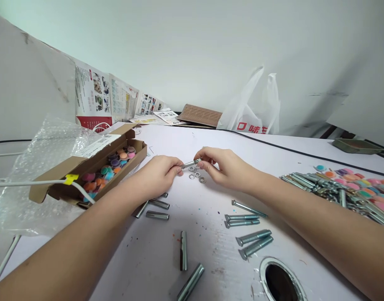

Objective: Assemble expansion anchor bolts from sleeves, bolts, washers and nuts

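Note:
A thin silver bolt (188, 164) lies between my two hands above the table's middle. My left hand (165, 173) pinches its left end between thumb and fingers. At the other end, my right hand (221, 165) is closed with thumb and fingertips on the bolt, where a small metal piece shows; whether it is a washer or a nut I cannot tell. Several flat washers (202, 180) lie on the table just under the fingers. Nearer my body are several metal sleeves (183, 251), some partly hidden by my left forearm. Several loose bolts (254, 237) rest below my right forearm.
A cardboard box (138, 155) with coloured round caps (108, 172) stands left beside bubble wrap (54, 142). A white cable (38, 182) crosses there. At right lies a pile of metal hardware (323, 188). A round hole (281, 280) opens near the front; a plastic bag (248, 110) stands behind.

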`<state>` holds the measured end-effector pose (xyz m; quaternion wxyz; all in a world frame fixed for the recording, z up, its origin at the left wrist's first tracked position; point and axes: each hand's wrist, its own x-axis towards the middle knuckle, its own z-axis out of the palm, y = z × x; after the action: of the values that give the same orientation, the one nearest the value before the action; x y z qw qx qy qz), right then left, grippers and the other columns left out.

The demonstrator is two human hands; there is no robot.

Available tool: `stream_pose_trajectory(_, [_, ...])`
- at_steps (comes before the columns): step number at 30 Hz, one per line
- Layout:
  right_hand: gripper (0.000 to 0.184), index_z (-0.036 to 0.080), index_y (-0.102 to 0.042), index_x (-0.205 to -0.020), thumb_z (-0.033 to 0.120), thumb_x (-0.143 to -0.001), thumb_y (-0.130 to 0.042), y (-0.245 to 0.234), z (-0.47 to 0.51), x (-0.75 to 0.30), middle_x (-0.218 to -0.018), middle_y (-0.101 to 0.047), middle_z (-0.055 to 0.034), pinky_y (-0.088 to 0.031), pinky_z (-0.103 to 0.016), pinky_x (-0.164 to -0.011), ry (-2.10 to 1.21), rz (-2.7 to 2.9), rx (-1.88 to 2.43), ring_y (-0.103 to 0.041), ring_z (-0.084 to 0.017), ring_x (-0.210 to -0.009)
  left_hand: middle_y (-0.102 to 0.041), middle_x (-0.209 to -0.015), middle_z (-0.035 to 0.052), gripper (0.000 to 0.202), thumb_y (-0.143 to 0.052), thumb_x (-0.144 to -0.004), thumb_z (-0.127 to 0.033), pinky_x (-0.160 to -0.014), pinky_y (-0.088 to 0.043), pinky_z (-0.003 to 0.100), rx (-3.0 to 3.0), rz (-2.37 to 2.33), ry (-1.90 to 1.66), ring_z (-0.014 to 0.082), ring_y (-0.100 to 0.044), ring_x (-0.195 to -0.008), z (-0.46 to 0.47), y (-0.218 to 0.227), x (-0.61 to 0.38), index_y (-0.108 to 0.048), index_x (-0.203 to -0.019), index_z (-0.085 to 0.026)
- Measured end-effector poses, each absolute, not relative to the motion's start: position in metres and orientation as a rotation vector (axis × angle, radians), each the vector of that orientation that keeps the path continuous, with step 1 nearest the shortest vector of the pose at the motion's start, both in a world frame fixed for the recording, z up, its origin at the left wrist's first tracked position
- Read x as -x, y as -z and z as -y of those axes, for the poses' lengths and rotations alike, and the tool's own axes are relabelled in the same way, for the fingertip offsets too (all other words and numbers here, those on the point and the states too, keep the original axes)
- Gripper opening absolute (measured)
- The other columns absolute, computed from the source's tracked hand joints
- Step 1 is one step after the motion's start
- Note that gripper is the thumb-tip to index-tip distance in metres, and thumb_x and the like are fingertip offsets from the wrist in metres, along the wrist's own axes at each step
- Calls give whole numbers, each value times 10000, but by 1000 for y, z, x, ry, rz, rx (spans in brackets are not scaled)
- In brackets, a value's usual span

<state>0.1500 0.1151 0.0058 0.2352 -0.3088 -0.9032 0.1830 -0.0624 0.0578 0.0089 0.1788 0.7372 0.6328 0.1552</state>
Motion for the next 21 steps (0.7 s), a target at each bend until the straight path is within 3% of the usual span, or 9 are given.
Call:
stream_pose_trajectory(3, [459, 160, -616, -724, 462, -996, -404, -3, -115, -149, -613, -574, -25, -320, -283, -584, -498, 2423, 1059, -469, -131, -566, -705, -785, -3, 327, -444, -929, -367, -625, -344, 266, -2136, -1790, -573, 159, -549, -665, -58, -8, 62, -725, -996, -212])
stream_pose_trajectory(5, [569, 156, -625, -772, 562, -1011, -306, 0, -113, -149, -573, -553, -25, -322, -292, -575, -556, 2356, 1136, -478, -141, -549, -711, -795, -7, 326, -469, -925, -384, -642, -359, 263, -2133, -1798, -672, 158, -560, -683, -58, -8, 62, -734, -1016, -218])
stream_pose_trajectory(7, [477, 154, -600, -1126, 544, -1008, -353, 5, -111, -151, -678, -630, -22, -362, -285, -595, -657, 2283, 1084, -554, -162, -632, -716, -803, -10, 316, -498, -918, -390, -664, -375, 262, -2104, -1817, -730, 158, -577, -711, -57, -10, 61, -742, -1028, -222])
stream_pose_trajectory(9, [412, 182, -485, -1299, 451, -987, -465, 9, -110, -153, -784, -670, -13, -393, -276, -619, -699, 2265, 986, -592, -165, -712, -723, -823, -14, 307, -516, -914, -383, -685, -387, 263, -2077, -1833, -744, 160, -594, -746, -56, -12, 60, -746, -1044, -227])
stream_pose_trajectory(11, [267, 190, -575, -1113, 401, -985, -475, 13, -110, -155, -781, -658, -13, -402, -282, -643, -668, 2325, 931, -584, -159, -714, -728, -835, -19, 300, -523, -917, -371, -697, -396, 262, -2065, -1838, -751, 157, -603, -763, -55, -14, 59, -750, -1051, -228])
stream_pose_trajectory(14, [469, 172, -594, -805, 471, -1036, -316, 17, -110, -155, -723, -630, -35, -405, -310, -682, -655, 2365, 947, -571, -161, -693, -746, -889, -18, 298, -531, -922, -355, -722, -412, 252, -2070, -1805, -814, 152, -619, -796, -53, -16, 57, -754, -1066, -220])
stream_pose_trajectory(18, [394, 177, -510, -1231, 487, -1022, -387, 20, -109, -155, -828, -670, -24, -433, -320, -738, -758, 2244, 925, -607, -178, -796, -756, -913, -12, 302, -530, -927, -349, -712, -418, 249, -2076, -1791, -845, 152, -624, -793, -52, -17, 56, -754, -1075, -213])
stream_pose_trajectory(19, [378, 180, -481, -1258, 459, -1007, -439, 20, -108, -155, -848, -671, -22, -435, -317, -734, -741, 2226, 915, -605, -177, -804, -753, -890, -14, 301, -526, -929, -349, -698, -416, 251, -2078, -1795, -842, 150, -617, -769, -51, -16, 56, -754, -1073, -214])
stream_pose_trajectory(21, [275, 180, -569, -1057, 424, -1002, -452, 20, -108, -155, -798, -649, -21, -423, -311, -694, -675, 2237, 917, -584, -169, -745, -747, -866, -17, 300, -518, -936, -350, -687, -415, 251, -2082, -1786, -849, 147, -610, -747, -52, -15, 57, -752, -1069, -217])
